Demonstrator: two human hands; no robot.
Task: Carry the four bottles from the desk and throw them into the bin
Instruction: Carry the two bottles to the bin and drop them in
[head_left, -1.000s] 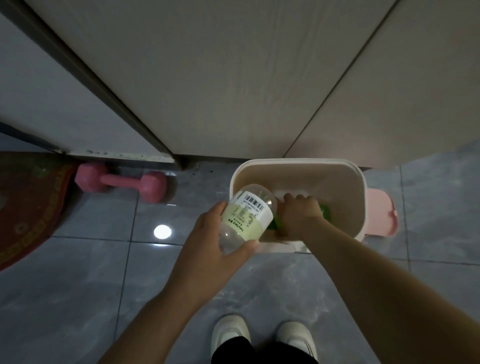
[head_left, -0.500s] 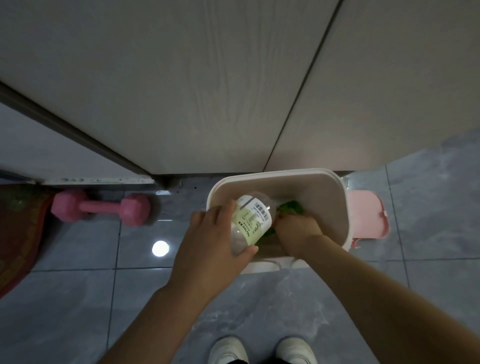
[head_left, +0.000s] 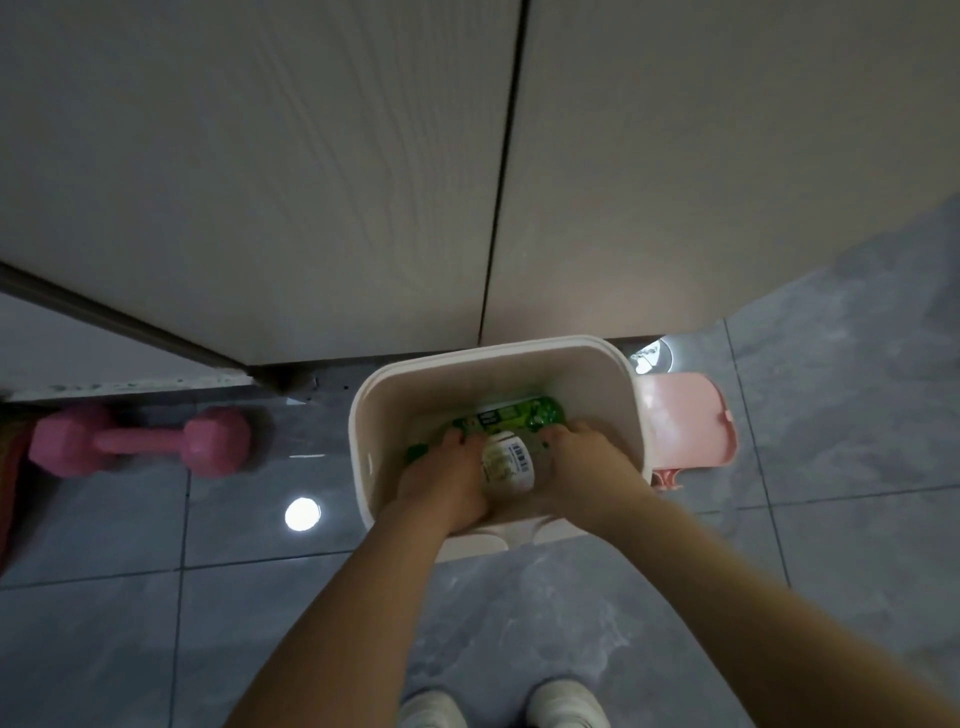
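At the bottom edge we see the toes of two white shoes (head_left: 501, 706) on the grey marbled floor tiles (head_left: 519, 613). Above them both our bare forearms reach forward and down into the cream rectangular plastic bin (head_left: 363, 415), which stands against the base of pale wood-grain cabinet doors (head_left: 311, 182). Our left hand (head_left: 441, 478) lies along the left side of a clear plastic bottle with a pale yellow-green label and barcode (head_left: 509, 462), and our right hand (head_left: 587, 462) lies at its right side; the bottle sits between them inside the bin. We cannot tell whether either hand has its fingers closed on the bottle or merely rests against it. Just beyond, a green plastic bottle (head_left: 514, 415) lies at the bottom of the bin. A pink plastic lid (head_left: 685, 421) sticks out beside the bin's right wall. Off to the left, a pink dumbbell (head_left: 140, 441) lies on the floor, with a bright round light reflection (head_left: 302, 514) nearer us.
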